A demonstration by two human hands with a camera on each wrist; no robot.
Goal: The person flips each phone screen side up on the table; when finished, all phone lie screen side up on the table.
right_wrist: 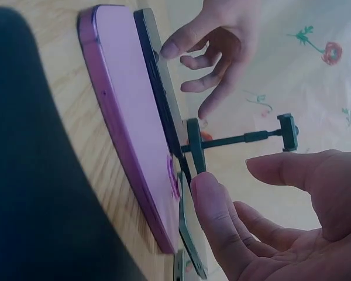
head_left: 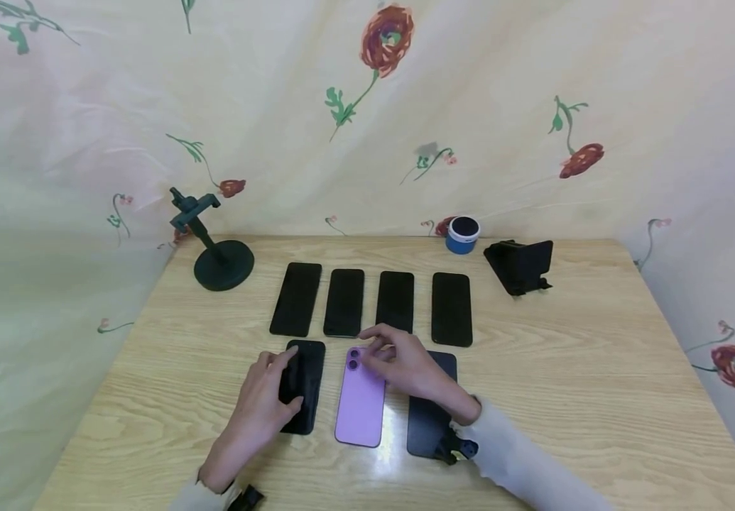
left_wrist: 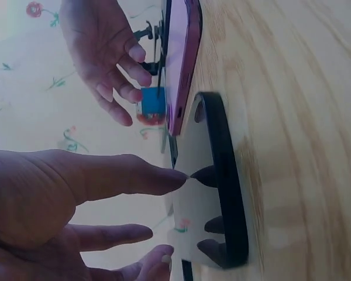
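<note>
I see L hand point(head_left: 261, 397) thumb-touching the blk phone point(head_left: 305, 394), no grip; R hand point(head_left: 408, 362) loose, holding nothing, over camera end of the purple phone point(head_left: 361, 408) just R of it. Both phones lie flat on the tabletop point(head_left: 565, 397), gap prob. for finger room.
</note>
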